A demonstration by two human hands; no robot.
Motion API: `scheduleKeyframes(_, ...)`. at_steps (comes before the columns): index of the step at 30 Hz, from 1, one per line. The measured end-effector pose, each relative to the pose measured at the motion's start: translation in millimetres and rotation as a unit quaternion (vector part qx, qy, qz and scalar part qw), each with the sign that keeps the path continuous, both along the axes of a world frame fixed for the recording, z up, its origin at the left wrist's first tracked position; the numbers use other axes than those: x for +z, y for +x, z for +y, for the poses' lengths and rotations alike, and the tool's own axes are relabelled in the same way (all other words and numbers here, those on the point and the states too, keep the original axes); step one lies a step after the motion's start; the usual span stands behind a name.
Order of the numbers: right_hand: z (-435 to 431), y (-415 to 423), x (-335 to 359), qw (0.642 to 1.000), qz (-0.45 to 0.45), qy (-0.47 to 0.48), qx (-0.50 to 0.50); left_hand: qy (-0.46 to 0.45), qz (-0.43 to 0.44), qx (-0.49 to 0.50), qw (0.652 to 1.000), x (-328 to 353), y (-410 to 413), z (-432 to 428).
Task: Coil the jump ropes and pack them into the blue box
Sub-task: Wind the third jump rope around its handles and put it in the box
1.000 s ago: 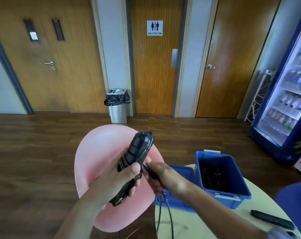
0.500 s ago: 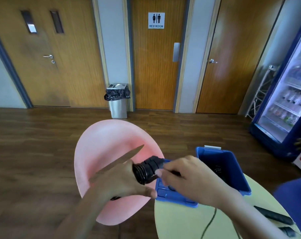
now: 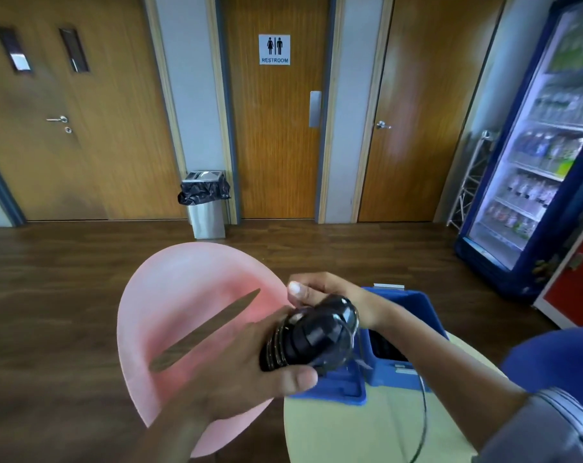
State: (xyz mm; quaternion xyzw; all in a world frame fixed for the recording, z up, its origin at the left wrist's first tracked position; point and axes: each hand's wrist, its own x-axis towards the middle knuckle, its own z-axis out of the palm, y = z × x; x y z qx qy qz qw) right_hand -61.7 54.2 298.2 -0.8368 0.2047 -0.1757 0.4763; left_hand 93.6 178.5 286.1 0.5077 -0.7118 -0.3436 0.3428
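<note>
My left hand [image 3: 250,369] grips a black jump rope bundle [image 3: 311,339], its handles wrapped in several turns of cord, held over the table's near-left edge. My right hand [image 3: 320,294] curls over the far end of the bundle and pinches the cord there. A loose black strand [image 3: 423,419] hangs from the bundle down across the table. The blue box [image 3: 420,329] stands open just behind and right of my hands, dark rope partly visible inside. Its blue lid [image 3: 336,385] lies flat beside it, under the bundle.
A round pale-yellow table [image 3: 350,429] carries the box. A pink chair [image 3: 183,312] sits to the left, behind my left hand. A blue chair [image 3: 557,355] is at the right. A drinks fridge [image 3: 550,145] and a bin [image 3: 205,205] stand by the wall.
The bundle went from upright to lying level, end toward me. My right hand swung over its far end, winding cord around it. The view shifted slightly.
</note>
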Motion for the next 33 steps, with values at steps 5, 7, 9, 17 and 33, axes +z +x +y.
scheduleKeyframes(5, 19, -8, -19, 0.981, -0.054, 0.128, -0.135, -0.016, 0.197, 0.02, 0.98, 2, -7, -5)
scheduleKeyframes(7, 28, -5, -27, 0.972, -0.057, 0.166, -0.159, -0.004, 0.255, 0.048, 0.966, 3, -9, -11)
scheduleKeyframes(9, 37, -4, -35, 0.965, -0.048, 0.206, -0.155, 0.008, 0.296, 0.078, 0.952, 5, -6, -16)
scheduleKeyframes(17, 64, -27, -56, 0.955, 0.081, 0.172, -0.229, 0.076, 0.213, 0.204, 0.953, 5, 22, -27)
scheduleKeyframes(33, 29, -10, 64, 0.935, 0.172, -0.309, 0.043, 0.059, -0.196, 0.018, 0.979, -14, 4, -25)
